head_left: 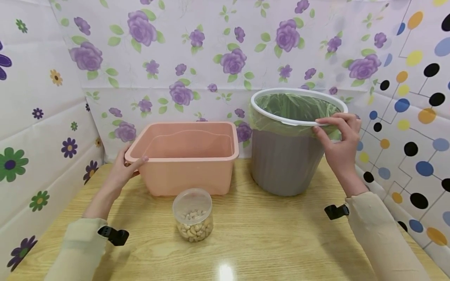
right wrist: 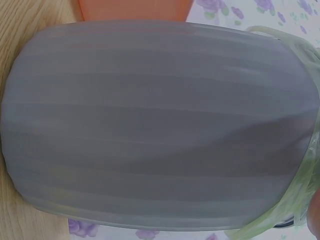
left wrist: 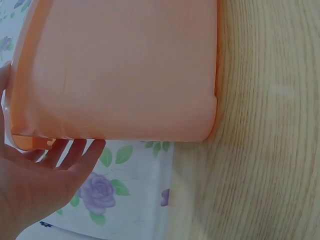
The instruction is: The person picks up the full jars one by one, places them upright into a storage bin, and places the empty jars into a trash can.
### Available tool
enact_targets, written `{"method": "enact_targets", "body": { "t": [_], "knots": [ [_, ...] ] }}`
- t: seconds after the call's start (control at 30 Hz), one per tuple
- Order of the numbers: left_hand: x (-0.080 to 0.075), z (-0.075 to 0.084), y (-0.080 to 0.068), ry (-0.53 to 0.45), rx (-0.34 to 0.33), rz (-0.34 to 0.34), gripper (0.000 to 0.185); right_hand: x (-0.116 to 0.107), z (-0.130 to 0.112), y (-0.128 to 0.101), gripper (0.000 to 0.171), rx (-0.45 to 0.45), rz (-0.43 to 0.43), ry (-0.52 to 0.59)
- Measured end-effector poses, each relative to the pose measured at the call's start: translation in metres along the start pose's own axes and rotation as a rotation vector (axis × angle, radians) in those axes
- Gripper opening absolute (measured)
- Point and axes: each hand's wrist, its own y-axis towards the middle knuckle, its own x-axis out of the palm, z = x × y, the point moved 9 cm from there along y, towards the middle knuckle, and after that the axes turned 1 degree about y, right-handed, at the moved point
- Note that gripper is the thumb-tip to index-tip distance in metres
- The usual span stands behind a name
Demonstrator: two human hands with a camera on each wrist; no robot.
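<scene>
In the head view my left hand (head_left: 121, 169) grips the left end of a pink plastic bin (head_left: 188, 175). Its thumb lies over the rim, and the left wrist view shows the fingers (left wrist: 87, 160) against the end wall below it. On the right stands a grey trash can (head_left: 284, 160) with a white rim ring (head_left: 299, 123) and a green bag (head_left: 263, 123) folded over its edge. My right hand (head_left: 341, 136) pinches the near right part of that ring, fingers on top and thumb below. The right wrist view is mostly filled by the can's ribbed side (right wrist: 155, 125).
A clear lidded jar (head_left: 193, 216) of cashews stands in front of the pink bin on the wood-grain table (head_left: 253, 238). Behind everything hangs a floral sheet (head_left: 211, 50). Patterned sheets also close off the left and right sides.
</scene>
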Motion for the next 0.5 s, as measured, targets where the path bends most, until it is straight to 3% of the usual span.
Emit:
{"method": "enact_targets", "body": {
  "t": [0.23,0.5],
  "knots": [
    [-0.0010,-0.0069,-0.0007,-0.114,-0.046,-0.010,0.088,0.0007,0.0006,0.0012,0.015,-0.003,-0.002,0.000],
    [-0.0011,-0.0070,-0.0041,-0.154,-0.069,-0.003,0.085,-0.0007,0.0042,0.0007,0.014,-0.006,-0.013,-0.003]
  ]
}}
